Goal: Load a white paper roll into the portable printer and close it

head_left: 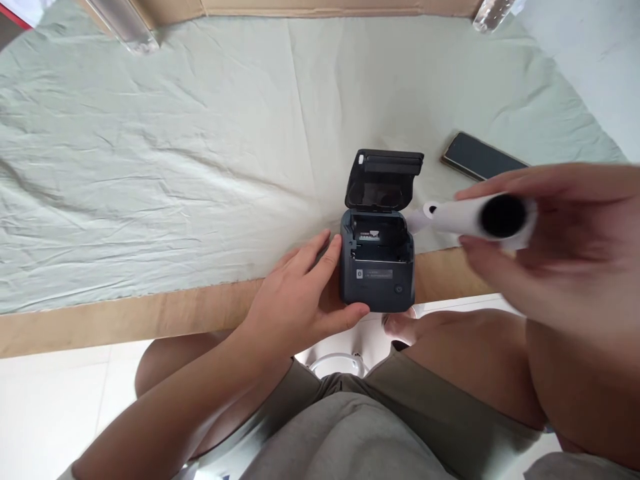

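Note:
A small dark label printer (377, 287) sits at the table's front edge with its lid (383, 180) tipped up and its inner bay exposed. My left hand (295, 300) grips it at the left, fingers along its side and thumb on the front edge. To the printer's right, my right hand (565, 253) pinches a white paper roll (460, 219) between thumb and fingers. The roll's dark round end faces me, and a small white piece with a hole shows at its far left end. The right hand is blurred; the roll is outside the bay.
A phone (483, 157) lies on the pale green cloth (200, 147) behind my right hand. Clear plastic posts (127, 27) and cardboard (340, 7) line the back. The wooden table edge (125, 310) runs just above my legs.

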Motion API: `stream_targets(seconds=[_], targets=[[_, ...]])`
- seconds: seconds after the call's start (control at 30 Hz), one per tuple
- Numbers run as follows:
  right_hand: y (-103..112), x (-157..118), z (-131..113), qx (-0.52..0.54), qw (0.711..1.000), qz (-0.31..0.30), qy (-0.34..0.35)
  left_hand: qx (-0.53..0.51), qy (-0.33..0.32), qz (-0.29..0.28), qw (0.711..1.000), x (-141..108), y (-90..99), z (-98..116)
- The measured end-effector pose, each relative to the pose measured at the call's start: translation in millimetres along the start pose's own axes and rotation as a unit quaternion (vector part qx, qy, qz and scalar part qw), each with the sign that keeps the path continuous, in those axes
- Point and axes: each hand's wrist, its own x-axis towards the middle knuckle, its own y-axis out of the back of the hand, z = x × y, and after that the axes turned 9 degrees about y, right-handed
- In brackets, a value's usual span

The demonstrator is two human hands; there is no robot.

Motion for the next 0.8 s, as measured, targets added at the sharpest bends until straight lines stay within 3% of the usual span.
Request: stream_targets(seconds=[0.13, 0.27, 0.6, 0.8], targets=[[-6.8, 16.7, -33.3, 0.023, 1.000, -0.004, 0.019, -0.006, -0.015, 0.014, 1.000, -1.1, -1.9, -1.7], [-12.8, 38.4, -48.4, 0.036, 0.997, 0.009, 0.074, -0.009, -0.029, 0.026, 0.999, -2.6, -3.0, -2.0], [-19.5, 48.8, -38.9, 0.040, 0.992, -0.012, 0.118, -0.012, -0.044, 0.032, 0.998, -1.8, -4.9, -3.9], [-6.3, 42.5, -48.0, 0.044, 0.983, 0.057, 0.167, -0.025, -0.063, 0.048, 0.996, -4.4, -5.6, -4.7]])
